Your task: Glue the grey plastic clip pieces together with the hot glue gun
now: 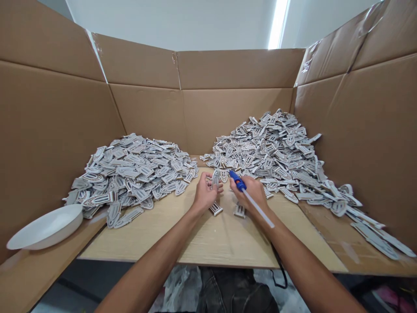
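Note:
My left hand (205, 192), near the middle of the board, holds a small grey arched piece (215, 178) upright between its fingers. Just right of it, my right hand (250, 194) is wrapped round a blue glue gun (238, 181), whose blue tip points toward the held piece. A translucent glue stick (259, 210) sticks out of the gun's back, over my right wrist. One grey piece (215, 209) lies on the board below my left hand, and another (239, 210) lies by my right hand. A further arched piece (223, 175) lies behind, between the hands.
Heaps of grey arched pieces stand at the left (137, 167) and right (263, 148). A white bowl (47, 226) sits at the far left. Cardboard walls (237, 108) enclose the wooden board (140, 239). A black cord (280, 271) hangs off the front edge.

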{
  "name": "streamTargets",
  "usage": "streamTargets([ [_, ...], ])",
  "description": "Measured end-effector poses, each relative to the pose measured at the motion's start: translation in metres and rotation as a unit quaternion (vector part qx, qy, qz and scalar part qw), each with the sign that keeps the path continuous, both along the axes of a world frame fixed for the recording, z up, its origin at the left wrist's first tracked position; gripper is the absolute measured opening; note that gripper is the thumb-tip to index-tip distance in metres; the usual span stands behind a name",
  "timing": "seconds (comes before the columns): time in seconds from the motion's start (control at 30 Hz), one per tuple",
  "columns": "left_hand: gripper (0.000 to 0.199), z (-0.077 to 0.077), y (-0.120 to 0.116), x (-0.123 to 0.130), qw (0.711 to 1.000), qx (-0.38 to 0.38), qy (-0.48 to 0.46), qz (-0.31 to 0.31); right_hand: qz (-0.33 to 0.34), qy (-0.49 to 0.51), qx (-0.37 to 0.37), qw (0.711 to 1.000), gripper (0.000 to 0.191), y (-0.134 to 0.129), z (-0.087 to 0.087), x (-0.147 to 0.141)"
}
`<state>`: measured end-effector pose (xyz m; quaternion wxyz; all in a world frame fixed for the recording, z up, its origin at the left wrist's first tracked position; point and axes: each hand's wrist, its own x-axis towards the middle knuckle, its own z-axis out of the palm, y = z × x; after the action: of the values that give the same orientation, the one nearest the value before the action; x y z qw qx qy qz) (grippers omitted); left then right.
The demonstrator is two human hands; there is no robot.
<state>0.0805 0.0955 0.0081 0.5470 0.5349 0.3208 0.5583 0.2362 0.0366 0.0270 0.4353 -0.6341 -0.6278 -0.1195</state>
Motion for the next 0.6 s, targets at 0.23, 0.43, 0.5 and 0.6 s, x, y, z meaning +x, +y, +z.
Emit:
streamTargets([
  [0.23,0.039,0.006,-0.002,-0.004,0.998,-0.039,0.04,0.014,-0.024,0.166,-0.027,0.986,0.06,-0.003,0.011,0.015],
  [0.43,0.02,0.009,-0.001,-0.008,0.991,0.002,0.106,0.079,0.03,0.243,-0.046,0.968,0.064,-0.001,0.011,0.015],
  [0.5,0.018,0.01,0.002,-0.009,0.99,0.009,0.109,0.094,0.053,0.258,-0.063,0.963,0.065,-0.002,0.011,0.014],
  [0.6,0.02,0.01,0.004,-0.009,0.99,0.008,0.102,0.096,0.079,0.274,-0.076,0.955,0.064,-0.004,0.011,0.012],
])
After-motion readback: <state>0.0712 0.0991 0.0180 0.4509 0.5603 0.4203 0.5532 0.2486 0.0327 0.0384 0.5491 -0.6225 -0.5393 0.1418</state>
